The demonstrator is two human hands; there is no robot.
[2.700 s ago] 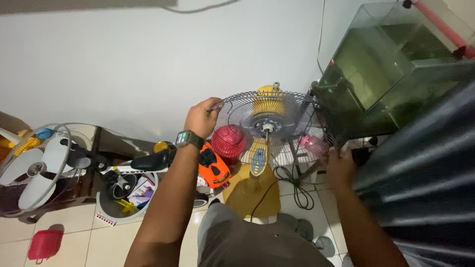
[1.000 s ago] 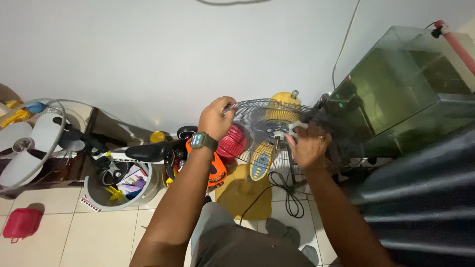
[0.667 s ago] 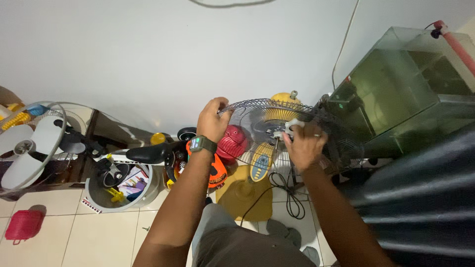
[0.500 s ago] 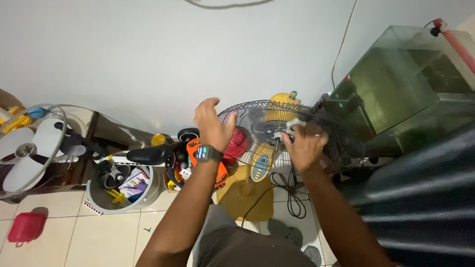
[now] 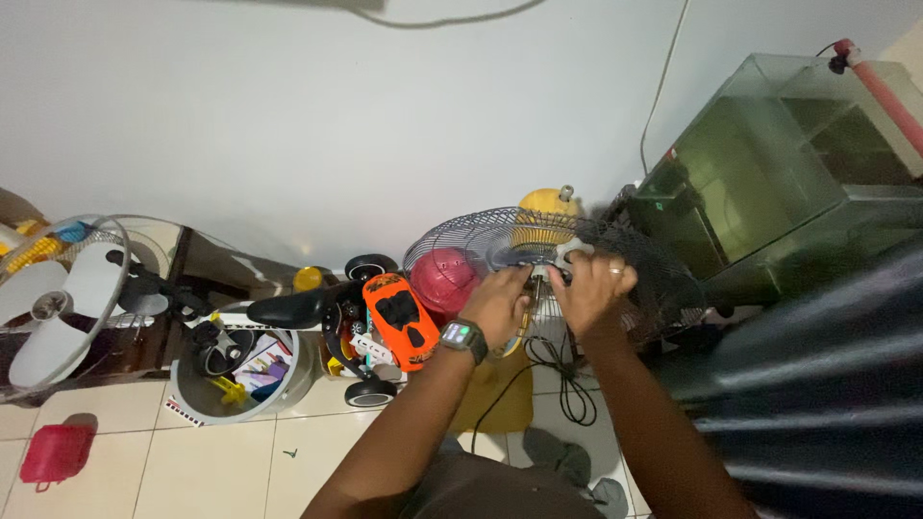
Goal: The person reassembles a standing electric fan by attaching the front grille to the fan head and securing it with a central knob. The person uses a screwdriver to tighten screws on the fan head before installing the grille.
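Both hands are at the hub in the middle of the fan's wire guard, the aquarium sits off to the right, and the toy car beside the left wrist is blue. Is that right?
Not quite. The head view shows the toy car is orange, not blue. The rest holds: the left hand and right hand meet at the hub of the wire guard, and the aquarium stands to the right.

The fan stands on the tiled floor against the white wall, at about one o'clock from the frame's centre. Its round wire rear grille faces up toward the camera, tilted, with a yellow motor housing behind and a pale hub fitting at the centre.
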